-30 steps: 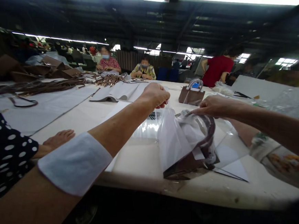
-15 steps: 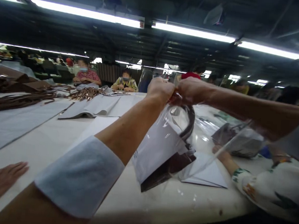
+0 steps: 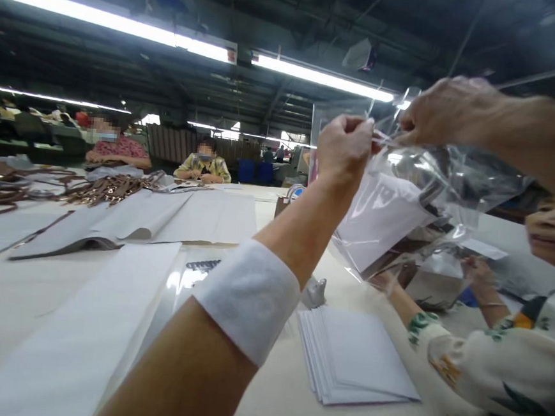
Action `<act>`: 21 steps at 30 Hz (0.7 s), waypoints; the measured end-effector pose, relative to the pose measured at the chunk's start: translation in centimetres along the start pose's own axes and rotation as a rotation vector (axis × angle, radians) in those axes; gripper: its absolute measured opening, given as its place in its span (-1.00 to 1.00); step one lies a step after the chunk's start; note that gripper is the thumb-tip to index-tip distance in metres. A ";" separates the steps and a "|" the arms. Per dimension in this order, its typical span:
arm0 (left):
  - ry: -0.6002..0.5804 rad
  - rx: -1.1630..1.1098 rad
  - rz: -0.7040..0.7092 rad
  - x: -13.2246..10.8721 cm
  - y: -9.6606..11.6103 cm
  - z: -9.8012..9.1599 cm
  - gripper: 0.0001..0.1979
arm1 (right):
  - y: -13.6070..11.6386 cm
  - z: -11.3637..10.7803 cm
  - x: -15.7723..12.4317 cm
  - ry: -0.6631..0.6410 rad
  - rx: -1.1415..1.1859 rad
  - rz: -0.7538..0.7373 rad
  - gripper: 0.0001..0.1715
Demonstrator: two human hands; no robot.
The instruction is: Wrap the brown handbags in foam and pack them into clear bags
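Note:
A clear plastic bag point(image 3: 472, 178) hangs raised above the table, with a white and dark brown handbag point(image 3: 377, 222) inside it. My left hand point(image 3: 347, 150) pinches the bag's upper edge. My right hand point(image 3: 451, 113) is closed on the same plastic a little higher and to the right. Below the hanging bag, a stack of white folded sheets point(image 3: 366, 356) lies on the table.
Wide white sheets point(image 3: 200, 218) and brown straps with metal clasps point(image 3: 115, 189) cover the table's left side. A co-worker point(image 3: 491, 353) in a floral sleeve is close at the right, hands near another bag. Two people sit across the table.
Both hands have risen with the plastic bag and moved apart, stretching its top. The view has shifted, showing more of the white stack. The hand at the lower left is out of view.

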State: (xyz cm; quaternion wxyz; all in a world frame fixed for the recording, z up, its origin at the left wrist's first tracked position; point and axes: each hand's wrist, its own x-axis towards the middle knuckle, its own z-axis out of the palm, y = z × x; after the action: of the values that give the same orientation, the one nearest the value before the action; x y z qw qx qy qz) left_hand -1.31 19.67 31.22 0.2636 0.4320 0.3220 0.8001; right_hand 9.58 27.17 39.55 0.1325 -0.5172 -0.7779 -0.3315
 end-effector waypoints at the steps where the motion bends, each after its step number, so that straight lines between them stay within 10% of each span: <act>1: -0.033 -0.034 -0.020 0.0 -1.9 -0.3 -0.96 | 0.1 2.1 0.3 -0.050 -0.083 -0.011 -0.33; 7: -0.029 -0.002 -0.224 0.5 -12.6 -2.4 -0.96 | 0.6 15.8 1.3 -0.252 -0.043 -0.052 -0.54; 13: -0.161 0.190 -0.344 -1.2 -18.4 -5.0 -0.65 | -1.7 25.3 0.5 -0.344 0.048 -0.070 -0.65; 17: -0.197 0.406 -0.389 -5.5 -19.9 -10.2 -0.60 | -2.6 27.1 0.4 -0.418 0.145 -0.040 -0.68; 21: -0.166 0.689 -0.430 -11.9 -19.3 -19.0 -0.65 | -2.1 24.2 0.7 -0.413 0.229 0.047 -0.68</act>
State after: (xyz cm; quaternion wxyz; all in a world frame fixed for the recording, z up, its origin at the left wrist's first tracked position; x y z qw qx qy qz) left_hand -9.08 18.43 2.71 0.2896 0.4809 0.6316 0.5348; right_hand 10.76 42.93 21.13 0.0361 -0.5738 -0.8086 -0.1253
